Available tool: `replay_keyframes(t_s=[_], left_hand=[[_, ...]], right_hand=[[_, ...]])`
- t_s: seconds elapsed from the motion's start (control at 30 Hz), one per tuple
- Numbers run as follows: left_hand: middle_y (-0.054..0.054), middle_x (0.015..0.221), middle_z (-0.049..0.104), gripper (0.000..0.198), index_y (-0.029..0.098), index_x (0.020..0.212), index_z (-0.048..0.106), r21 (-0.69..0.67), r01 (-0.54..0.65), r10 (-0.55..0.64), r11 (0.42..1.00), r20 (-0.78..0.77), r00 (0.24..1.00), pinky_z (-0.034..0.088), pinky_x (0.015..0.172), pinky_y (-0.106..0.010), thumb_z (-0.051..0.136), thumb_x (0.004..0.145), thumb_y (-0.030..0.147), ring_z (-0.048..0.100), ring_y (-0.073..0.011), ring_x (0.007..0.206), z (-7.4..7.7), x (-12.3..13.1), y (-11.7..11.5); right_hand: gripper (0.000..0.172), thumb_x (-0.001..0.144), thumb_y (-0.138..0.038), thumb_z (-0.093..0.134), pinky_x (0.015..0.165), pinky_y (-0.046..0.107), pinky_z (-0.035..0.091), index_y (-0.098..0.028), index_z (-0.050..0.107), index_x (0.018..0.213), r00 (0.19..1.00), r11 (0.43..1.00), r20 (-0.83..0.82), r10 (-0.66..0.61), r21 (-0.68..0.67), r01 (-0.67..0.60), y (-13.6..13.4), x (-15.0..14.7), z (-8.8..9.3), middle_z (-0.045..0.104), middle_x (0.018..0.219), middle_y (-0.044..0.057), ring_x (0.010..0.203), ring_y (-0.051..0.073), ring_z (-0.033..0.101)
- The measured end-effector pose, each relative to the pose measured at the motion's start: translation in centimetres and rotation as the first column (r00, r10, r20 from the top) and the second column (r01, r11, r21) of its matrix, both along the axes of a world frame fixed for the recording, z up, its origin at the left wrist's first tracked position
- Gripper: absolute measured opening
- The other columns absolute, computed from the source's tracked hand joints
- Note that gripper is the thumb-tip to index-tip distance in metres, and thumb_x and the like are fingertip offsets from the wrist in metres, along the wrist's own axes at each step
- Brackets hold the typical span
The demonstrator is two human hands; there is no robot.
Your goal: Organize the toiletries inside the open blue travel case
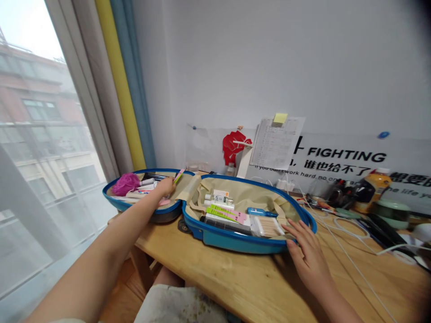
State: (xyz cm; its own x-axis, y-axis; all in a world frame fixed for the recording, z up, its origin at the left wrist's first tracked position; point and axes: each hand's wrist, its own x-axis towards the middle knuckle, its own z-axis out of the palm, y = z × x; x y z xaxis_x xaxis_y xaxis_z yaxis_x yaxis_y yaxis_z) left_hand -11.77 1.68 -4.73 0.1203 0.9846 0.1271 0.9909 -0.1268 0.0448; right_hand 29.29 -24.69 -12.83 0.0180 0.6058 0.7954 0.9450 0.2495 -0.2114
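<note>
A small blue suitcase [222,243] lies opened flat on the wooden table, both halves facing up. My left hand [165,186] is over the left half, fingers closed on a slim green-and-pink packet [179,176] that points up and away. Beside it lie a purple bath puff [125,184] and several tubes and sticks. In the right half are similar green-and-pink packets [224,213], a clear bottle [220,198], a blue bottle [261,212] and a pack of cotton swabs [269,226]. My right hand [305,242], fingers spread, rests at the right half's front rim.
Behind the suitcase, a sheet of paper [278,143] hangs before a wall banner [346,154]. Right of it are white cables [352,228], an orange-labelled bottle [372,190] and a green-lidded jar [392,211]. Curtains [116,85] and a window flank the left side.
</note>
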Motion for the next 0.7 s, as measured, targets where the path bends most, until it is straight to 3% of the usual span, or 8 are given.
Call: replay_keyframes(t_s=[0.1,0.17,0.23,0.3,0.37,0.4,0.5,0.7], left_hand=[[-0.011,0.121,0.061,0.04,0.016,0.125,0.049,0.091,0.114,-0.119,0.989,0.044,0.992,0.044,0.088,-0.027,0.038,0.089,0.029,0.059,-0.0204,0.105,1.9,1.8,-1.2],[-0.008,0.119,0.06,0.04,0.02,0.126,0.049,0.147,0.276,-0.286,0.95,0.055,0.957,0.043,0.089,-0.025,0.041,0.089,0.032,0.059,-0.0181,0.103,3.1,3.7,-2.7],[-0.006,0.115,0.061,0.038,0.021,0.121,0.053,0.174,0.516,-0.527,0.839,0.023,0.849,0.044,0.087,-0.025,0.045,0.086,0.032,0.059,-0.0177,0.1,3.7,6.1,-4.7],[-0.006,0.112,0.062,0.035,0.022,0.117,0.057,0.114,0.722,-0.723,0.682,-0.042,0.69,0.045,0.085,-0.026,0.049,0.085,0.032,0.06,-0.0185,0.098,3.7,8.4,-6.9],[-0.006,0.11,0.063,0.033,0.022,0.114,0.058,0.011,0.817,-0.813,0.577,-0.091,0.576,0.045,0.083,-0.026,0.052,0.084,0.032,0.06,-0.019,0.098,3.3,10.4,-8.7],[-0.006,0.11,0.063,0.032,0.023,0.114,0.059,-0.033,0.834,-0.831,0.551,-0.109,0.545,0.045,0.082,-0.026,0.053,0.083,0.031,0.06,-0.0192,0.098,3.0,11.1,-9.4],[-0.007,0.111,0.064,0.033,0.023,0.114,0.058,-0.12,0.83,-0.837,0.544,-0.151,0.527,0.047,0.08,-0.027,0.056,0.081,0.028,0.061,-0.0207,0.098,1.9,12.3,-10.3],[-0.008,0.111,0.065,0.035,0.022,0.112,0.056,-0.184,0.795,-0.815,0.578,-0.17,0.553,0.048,0.08,-0.03,0.06,0.078,0.026,0.062,-0.023,0.099,0.6,12.3,-9.9]], right_hand=[[0.037,0.09,-0.042,0.038,0.099,0.051,0.041,-0.025,0.059,0.116,1.0,1.0,-0.003,-0.005,-0.009,0.005,0.0,0.0,0.0,0.059,0.125,0.007,0.128,0.028,0.044],[0.037,0.09,-0.043,0.037,0.1,0.051,0.041,-0.024,0.059,0.115,1.0,1.0,-0.011,-0.007,-0.019,0.007,0.1,0.1,-0.1,0.059,0.125,0.007,0.128,0.028,0.043],[0.037,0.09,-0.042,0.037,0.1,0.051,0.041,-0.025,0.059,0.114,1.0,1.0,-0.016,-0.006,-0.024,0.005,0.1,0.1,-0.1,0.059,0.125,0.007,0.128,0.028,0.043],[0.037,0.09,-0.042,0.037,0.099,0.052,0.04,-0.025,0.059,0.114,1.0,1.0,-0.017,-0.003,-0.025,0.002,0.0,0.1,-0.1,0.059,0.125,0.008,0.128,0.028,0.043],[0.037,0.09,-0.042,0.037,0.1,0.053,0.04,-0.024,0.059,0.114,1.0,0.999,-0.02,-0.005,-0.034,0.005,0.0,0.1,0.0,0.059,0.125,0.008,0.128,0.029,0.043],[0.037,0.09,-0.042,0.037,0.1,0.053,0.04,-0.024,0.059,0.114,1.0,0.999,-0.022,-0.008,-0.038,0.007,0.0,0.1,0.0,0.059,0.125,0.008,0.128,0.029,0.043],[0.038,0.09,-0.042,0.037,0.1,0.053,0.041,-0.024,0.06,0.114,1.0,0.999,-0.025,-0.012,-0.046,0.011,0.0,0.1,0.1,0.06,0.125,0.008,0.128,0.028,0.044],[0.037,0.089,-0.041,0.038,0.1,0.053,0.041,-0.024,0.06,0.114,1.0,0.999,-0.023,-0.011,-0.047,0.01,-0.1,0.0,0.0,0.059,0.126,0.008,0.129,0.029,0.043]])
